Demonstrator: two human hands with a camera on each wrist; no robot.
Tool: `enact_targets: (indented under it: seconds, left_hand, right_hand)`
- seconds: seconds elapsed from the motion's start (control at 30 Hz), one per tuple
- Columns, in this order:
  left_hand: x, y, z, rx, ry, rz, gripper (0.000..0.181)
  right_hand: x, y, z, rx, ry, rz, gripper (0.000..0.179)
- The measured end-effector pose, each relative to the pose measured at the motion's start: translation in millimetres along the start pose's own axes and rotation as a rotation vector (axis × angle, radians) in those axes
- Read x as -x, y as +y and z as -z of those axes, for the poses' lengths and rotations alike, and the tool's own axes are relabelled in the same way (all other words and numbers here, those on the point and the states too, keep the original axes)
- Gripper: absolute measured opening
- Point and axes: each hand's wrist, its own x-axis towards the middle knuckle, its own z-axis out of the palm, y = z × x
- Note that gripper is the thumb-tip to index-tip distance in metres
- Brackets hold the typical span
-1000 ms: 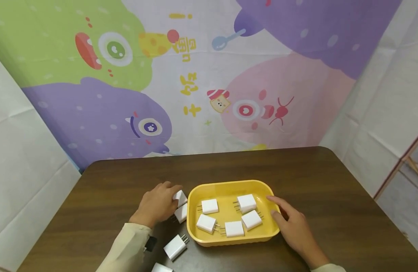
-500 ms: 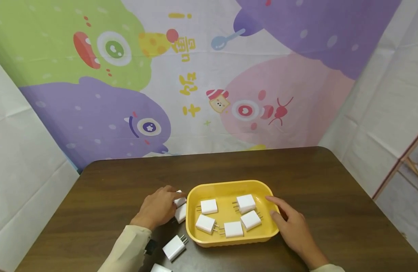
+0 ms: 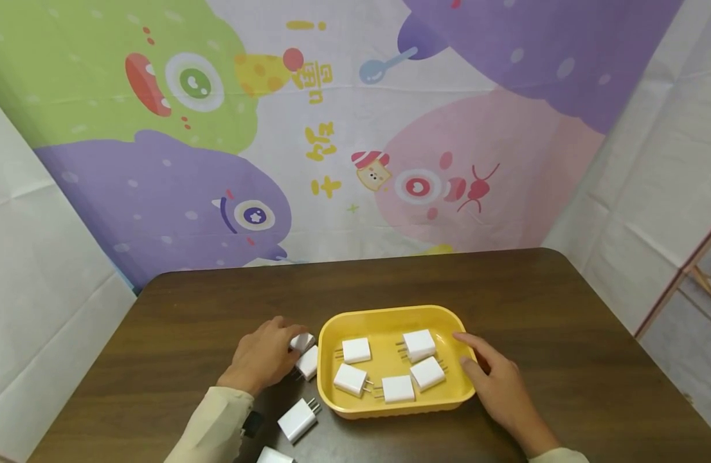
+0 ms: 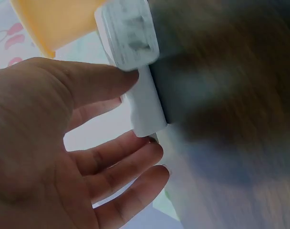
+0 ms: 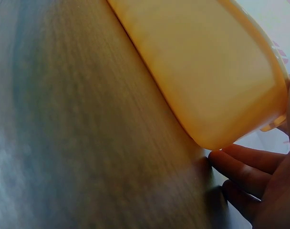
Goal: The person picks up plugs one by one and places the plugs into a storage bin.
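My left hand [image 3: 263, 357] is at the left side of the yellow plastic tray [image 3: 390, 411]. Its thumb and fingers pinch a white plug-in charger [image 4: 147, 105], low by the table. A second charger [image 3: 308, 362] lies against that one, close to the tray wall; in the left wrist view this charger [image 4: 130, 36] partly covers the held one. My right hand [image 3: 503, 386] grips the tray's right end, index finger and thumb at the rim. Lower fingers [image 5: 243, 174] touch the outer wall in the right wrist view. Several white chargers [image 3: 398, 389] with metal prongs lie inside the tray.
Nearer me on the brown table [image 3: 564, 360] lies a loose charger [image 3: 297, 421], prongs pointing right. Another charger [image 3: 274, 456] is cut off by the bottom frame edge. A cartoon-printed cloth [image 3: 344, 225] hangs behind the table.
The charger in my left hand has tilted and shifted slightly left and toward me, with small finger movements. My right hand and the tray have stayed in place.
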Motion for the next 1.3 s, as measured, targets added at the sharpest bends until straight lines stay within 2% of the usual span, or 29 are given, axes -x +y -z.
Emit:
enact_targets:
  seconds: [0.23, 0.37, 1.0, 1.3]
  left_hand:
    - [6.5, -2.8, -0.4, -0.036, 0.071, -0.012, 0.035]
    - [7.5, -3.7, -3.6, -0.038, 0.098, 0.002, 0.035]
    - [8.3, -4.4, -5.1, -0.090, 0.047, 0.038, 0.035]
    - [11.9, -5.7, -6.1, -0.084, 0.070, 0.052, 0.039]
  right_hand:
    - [0.0, 1, 0, 0.008, 0.006, 0.013, 0.035]
    - [0.3, 1, 0, 0.010, 0.010, 0.013, 0.035]
    - [-1.1, -3, 2, 0.023, 0.004, 0.002, 0.035]
    - [0.2, -2, 0, 0.013, 0.001, 0.002, 0.035]
